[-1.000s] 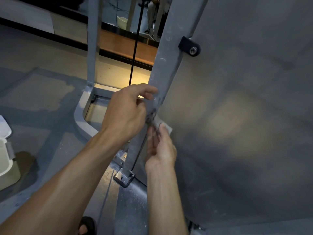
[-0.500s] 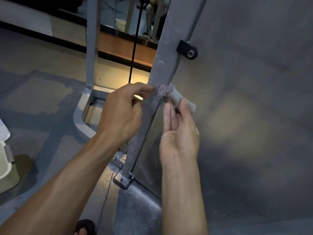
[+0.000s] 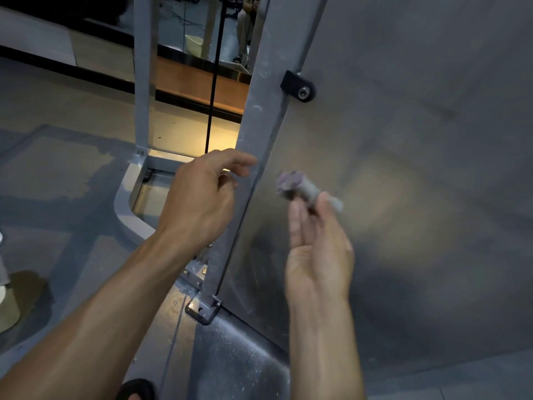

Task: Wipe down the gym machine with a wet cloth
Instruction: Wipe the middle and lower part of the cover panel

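Hands have parted: right hand (image 3: 317, 249) carries cloth (image 3: 305, 190) off the post (image 3: 259, 140).

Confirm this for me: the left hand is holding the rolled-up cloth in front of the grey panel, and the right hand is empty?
Sides swapped. In the head view the right hand pinches the rolled cloth before the grey panel; the left hand holds nothing.
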Demonstrator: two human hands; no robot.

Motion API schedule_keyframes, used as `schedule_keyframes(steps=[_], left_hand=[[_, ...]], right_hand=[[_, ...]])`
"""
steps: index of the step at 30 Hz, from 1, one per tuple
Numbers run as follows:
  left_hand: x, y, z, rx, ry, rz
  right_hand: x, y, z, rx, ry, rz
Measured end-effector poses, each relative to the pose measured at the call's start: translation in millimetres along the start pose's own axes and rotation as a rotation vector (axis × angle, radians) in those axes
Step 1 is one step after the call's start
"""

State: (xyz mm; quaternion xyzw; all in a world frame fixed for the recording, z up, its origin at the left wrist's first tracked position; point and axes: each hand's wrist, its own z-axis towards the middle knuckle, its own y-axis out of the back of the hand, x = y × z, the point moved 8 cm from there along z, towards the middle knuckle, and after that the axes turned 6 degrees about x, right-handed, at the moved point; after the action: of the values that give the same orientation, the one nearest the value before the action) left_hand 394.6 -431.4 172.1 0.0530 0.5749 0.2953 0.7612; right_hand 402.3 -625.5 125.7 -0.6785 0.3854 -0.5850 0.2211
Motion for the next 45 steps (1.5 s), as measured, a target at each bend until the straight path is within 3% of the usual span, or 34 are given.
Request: schedule_keyframes(steps=[4,10,18,26,34,41,45], left_hand=[[-3,-4,0,0.023,-0.015,0.021],[-13,-10,-5,0.032,-0.029,0.046],[-24,-14,-13,0.063,-0.063,0.081],[-26,-17,-28,0.079,-0.044,0.094],[-30,-21,-42,0.101,-0.042,0.14],[-31,-15,-52,0.075,-0.02,0.135],[-27,-8,-58,0.057,0.008,0.116]], right_hand=[[30,0,-1,0.026,0.067,-0.001],[-16,73,-6,-0.179,-0.065,-0.099],[72,11,-5,0.048,0.234,-0.189],[18,95,-1,-0.159,0.092,-0.274],[99,29,-2,0.02,0.352,-0.262],[36,111,0,-0.187,0.154,-0.328],[60,83,1,-0.109,0.237,-0.341]])
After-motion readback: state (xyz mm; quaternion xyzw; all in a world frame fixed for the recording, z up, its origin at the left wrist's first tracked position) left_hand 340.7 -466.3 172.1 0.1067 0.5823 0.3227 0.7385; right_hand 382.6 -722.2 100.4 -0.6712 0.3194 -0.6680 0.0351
